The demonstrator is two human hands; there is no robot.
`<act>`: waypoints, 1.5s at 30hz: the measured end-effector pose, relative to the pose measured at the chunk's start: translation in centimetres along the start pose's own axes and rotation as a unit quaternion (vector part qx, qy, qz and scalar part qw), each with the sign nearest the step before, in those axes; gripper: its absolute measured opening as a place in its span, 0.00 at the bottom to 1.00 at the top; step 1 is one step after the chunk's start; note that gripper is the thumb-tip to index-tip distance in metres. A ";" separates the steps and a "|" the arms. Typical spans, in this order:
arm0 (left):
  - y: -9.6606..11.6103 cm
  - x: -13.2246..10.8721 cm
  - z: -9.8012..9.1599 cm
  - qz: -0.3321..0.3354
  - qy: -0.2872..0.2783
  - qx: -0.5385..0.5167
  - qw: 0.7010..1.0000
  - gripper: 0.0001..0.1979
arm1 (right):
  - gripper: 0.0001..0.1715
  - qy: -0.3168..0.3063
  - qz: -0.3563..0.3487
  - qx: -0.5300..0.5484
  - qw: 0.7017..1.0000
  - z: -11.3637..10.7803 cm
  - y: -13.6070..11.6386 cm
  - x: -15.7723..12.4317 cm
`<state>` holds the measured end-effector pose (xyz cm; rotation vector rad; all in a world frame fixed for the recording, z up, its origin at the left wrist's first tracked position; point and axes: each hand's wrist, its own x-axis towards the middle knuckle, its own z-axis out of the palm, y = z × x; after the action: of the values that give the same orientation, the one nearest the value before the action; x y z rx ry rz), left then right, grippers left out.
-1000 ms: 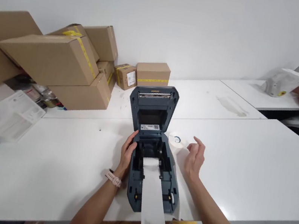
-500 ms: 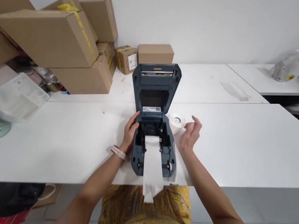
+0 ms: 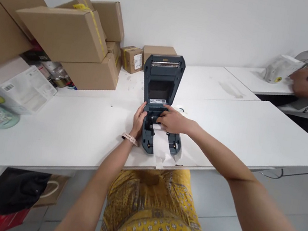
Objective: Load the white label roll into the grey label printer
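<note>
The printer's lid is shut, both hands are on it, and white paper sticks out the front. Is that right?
Not quite: the lid is open, tipped up and back, as the head view shows. The rest holds: the left hand and right hand are on the printer, and white paper sticks out the front.

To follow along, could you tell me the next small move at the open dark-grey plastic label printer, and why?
Probably seat the white paper strip flat: the right hand is inside the printer, the left hand holds its side, the lid stands open.
</note>
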<state>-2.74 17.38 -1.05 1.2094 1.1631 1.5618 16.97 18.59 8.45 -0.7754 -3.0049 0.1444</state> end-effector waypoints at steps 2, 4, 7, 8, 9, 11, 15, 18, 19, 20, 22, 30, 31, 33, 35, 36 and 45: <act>-0.1 0.1 -0.1 -0.006 -0.002 -0.003 1.000 0.31 | 0.16 -0.076 -0.009 0.002 0.997 0.0 0.6 1.8; 0.1 0.2 -0.2 -0.008 -0.005 0.001 1.000 0.31 | 0.15 -0.102 -0.018 0.012 0.995 0.1 1.2 2.9; 0.8 0.3 -0.6 -0.028 -0.037 0.005 0.999 0.34 | 0.18 -0.116 -0.034 0.017 0.993 0.1 1.7 3.0; 1.1 0.3 -0.9 -0.046 -0.059 0.006 0.997 0.36 | 0.19 -0.118 -0.038 0.019 0.992 0.0 1.8 2.9; 1.5 0.2 -1.2 -0.067 -0.083 0.009 0.994 0.39 | 0.20 -0.119 -0.041 0.020 0.992 0.0 1.8 2.7; 2.2 -0.2 -1.8 -0.107 -0.127 0.023 0.986 0.47 | 0.21 -0.118 -0.045 0.023 0.992 -0.1 1.7 2.4; 3.3 -0.9 -2.6 -0.127 -0.171 0.065 0.975 0.56 | 0.21 -0.129 -0.046 0.051 0.989 -0.7 1.8 2.4; 3.8 -1.3 -2.7 -0.126 -0.188 0.070 0.972 0.56 | 0.23 -0.124 -0.048 0.141 0.981 -2.2 2.5 1.6; 3.8 -1.4 -2.6 -0.126 -0.191 0.068 0.971 0.56 | 0.24 -0.110 -0.054 0.187 0.975 -2.8 2.8 1.0; 3.8 -1.4 -2.6 -0.125 -0.192 0.067 0.971 0.56 | 0.25 -0.090 -0.060 0.236 0.966 -3.4 3.1 0.1; 3.8 -1.5 -2.4 -0.117 -0.188 0.071 0.973 0.55 | 0.28 -0.034 -0.061 0.329 0.942 -4.5 3.9 -2.4; 4.4 -1.7 -2.6 -0.088 -0.177 0.117 0.973 0.48 | 0.24 0.142 0.131 0.478 0.857 -1.3 8.0 -14.0; 4.6 -1.8 -2.6 -0.088 -0.177 0.124 0.972 0.48 | 0.24 0.143 0.163 0.479 0.851 -0.2 8.5 -14.6; 5.0 -1.9 -2.5 -0.089 -0.177 0.143 0.970 0.47 | 0.24 0.134 0.204 0.479 0.843 2.0 9.4 -15.0; 5.4 -2.0 -2.3 -0.091 -0.182 0.171 0.964 0.47 | 0.22 0.123 0.218 0.477 0.843 3.8 10.1 -14.7; 5.5 -2.1 -2.2 -0.092 -0.184 0.186 0.961 0.47 | 0.22 0.121 0.219 0.477 0.843 4.6 10.4 -14.5; 5.1 -2.0 -2.2 -0.077 -0.186 0.199 0.959 0.46 | 0.27 0.170 0.219 0.516 0.811 8.2 11.0 -12.7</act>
<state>-4.83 13.85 3.25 1.5528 1.3132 0.9521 32.87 21.38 -0.94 -1.0979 -1.8669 1.3236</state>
